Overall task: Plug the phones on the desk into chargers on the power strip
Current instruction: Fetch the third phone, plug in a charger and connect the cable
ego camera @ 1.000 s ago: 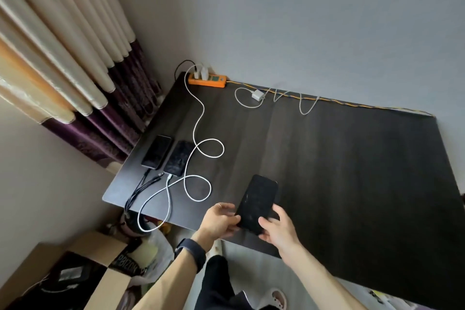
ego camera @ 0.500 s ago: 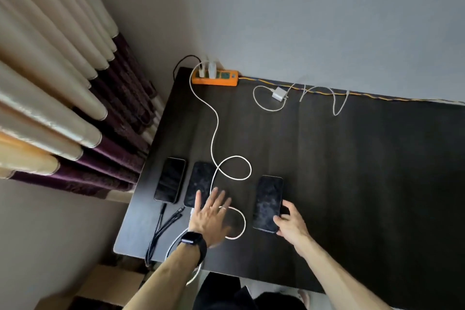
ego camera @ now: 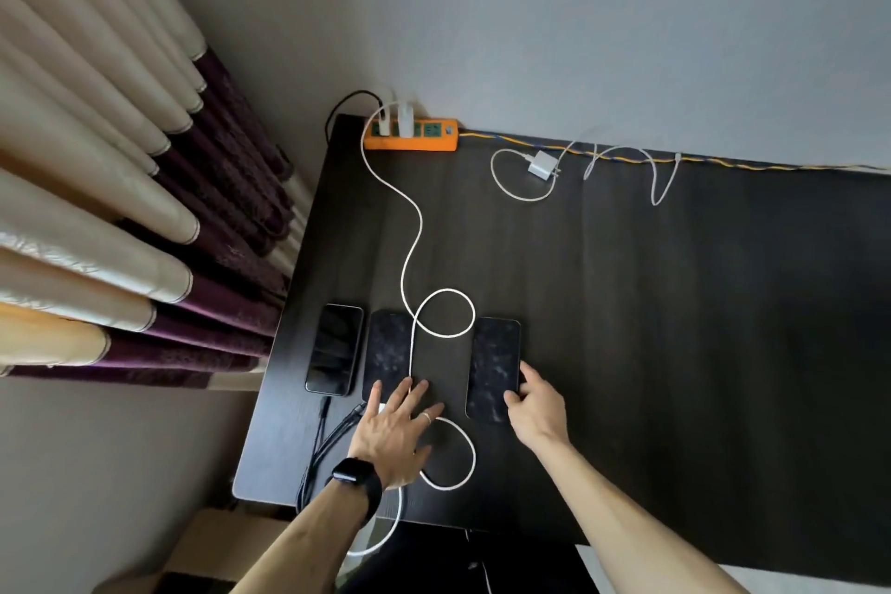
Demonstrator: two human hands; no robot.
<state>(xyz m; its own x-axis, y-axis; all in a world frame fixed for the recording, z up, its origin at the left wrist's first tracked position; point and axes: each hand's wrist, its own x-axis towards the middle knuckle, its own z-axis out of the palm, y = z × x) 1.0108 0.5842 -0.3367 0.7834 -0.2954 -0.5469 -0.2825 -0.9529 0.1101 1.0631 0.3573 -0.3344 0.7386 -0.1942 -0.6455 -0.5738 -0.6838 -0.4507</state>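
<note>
Three dark phones lie side by side near the desk's front left: the left phone (ego camera: pixel 332 350), the middle phone (ego camera: pixel 388 352) and the right phone (ego camera: pixel 494 367). My left hand (ego camera: pixel 398 429) is flat with fingers spread, over the middle phone's near end and a white cable (ego camera: pixel 418 232). That cable runs in loops from a charger (ego camera: pixel 402 118) plugged into the orange power strip (ego camera: pixel 410 141). My right hand (ego camera: pixel 533 405) pinches the right phone's lower right corner as the phone lies on the desk. An unplugged white charger (ego camera: pixel 542 164) with its cable lies right of the strip.
The dark desk (ego camera: pixel 675 304) stands against a grey wall, with cream and purple curtains (ego camera: pixel 120 217) at its left. A black multi-head cable (ego camera: pixel 328 439) hangs over the front edge below the left phone. A yellow-blue cord (ego camera: pixel 723 162) runs along the back edge. A cardboard box (ego camera: pixel 202 545) sits on the floor.
The phone held in both hands a second ago now lies flat on the desk right of the cable loop. My left hand let go and moved onto the white cable and middle phone.
</note>
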